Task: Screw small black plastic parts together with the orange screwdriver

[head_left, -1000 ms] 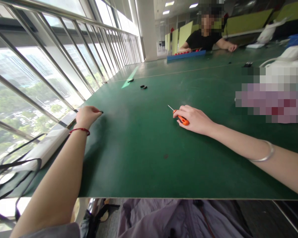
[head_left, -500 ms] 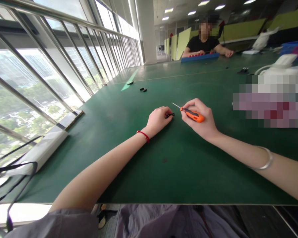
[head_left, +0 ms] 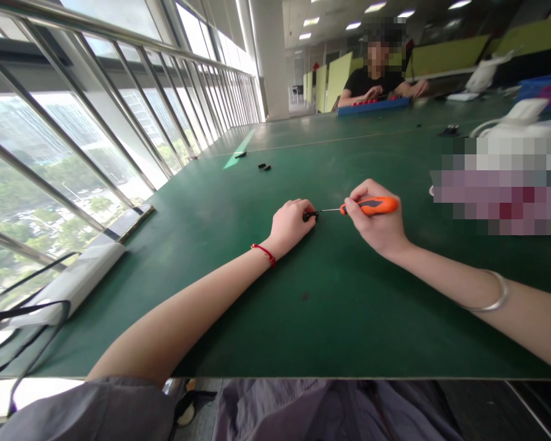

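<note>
Resting on the green table [head_left: 349,331], my left hand [head_left: 291,222] is closed on a small black part [head_left: 309,216], which my fingers partly cover. I cannot make out what kind of part it is. My right hand [head_left: 380,222] grips an orange and black screwdriver [head_left: 371,206] by its handle. The thin shaft points left, and its tip is at or very near the right end of the black part; whether they touch I cannot tell.
Farther back lie several small black pieces [head_left: 262,166]. Metal railings [head_left: 119,110] and a white power strip [head_left: 78,288] with cables line the left side. Across the table a person [head_left: 376,79] sits behind a blue tray [head_left: 374,106]. White equipment [head_left: 528,116] stands at right.
My right hand has swung the screwdriver from a tilted pose to nearly level, bringing its tip down to the black part. My left hand has barely moved. The person opposite has shifted their arms.
</note>
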`<state>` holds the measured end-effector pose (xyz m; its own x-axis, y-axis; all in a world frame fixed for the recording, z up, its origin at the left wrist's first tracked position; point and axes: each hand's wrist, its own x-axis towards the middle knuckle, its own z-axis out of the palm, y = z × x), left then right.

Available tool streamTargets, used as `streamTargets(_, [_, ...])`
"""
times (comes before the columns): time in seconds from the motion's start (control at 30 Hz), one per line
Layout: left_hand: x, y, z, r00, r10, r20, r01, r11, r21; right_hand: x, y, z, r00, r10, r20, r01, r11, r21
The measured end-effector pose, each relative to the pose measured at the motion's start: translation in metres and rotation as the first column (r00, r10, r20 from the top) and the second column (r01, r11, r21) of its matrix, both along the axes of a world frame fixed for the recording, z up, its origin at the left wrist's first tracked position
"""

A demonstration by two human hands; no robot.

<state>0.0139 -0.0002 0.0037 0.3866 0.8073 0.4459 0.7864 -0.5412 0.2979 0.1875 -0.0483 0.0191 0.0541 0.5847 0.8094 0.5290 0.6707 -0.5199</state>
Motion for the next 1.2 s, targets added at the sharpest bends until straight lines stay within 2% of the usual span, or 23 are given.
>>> streamTargets(0.7, [0.0000,0.0000,0.0012,1.000,-0.001,-0.010,0.001,1.000,0.010,-0.0012,0.0018,-0.0022,0.999,0.050,0.004,-0.049,0.993,-0.110])
streamTargets(1.2, [0.0001,0.0001,0.0017,1.000,-0.006,-0.014,0.006,1.000,-0.004,-0.0007,0.0019,-0.0014,0.999,0.034,0.002,-0.034,0.994,-0.109])
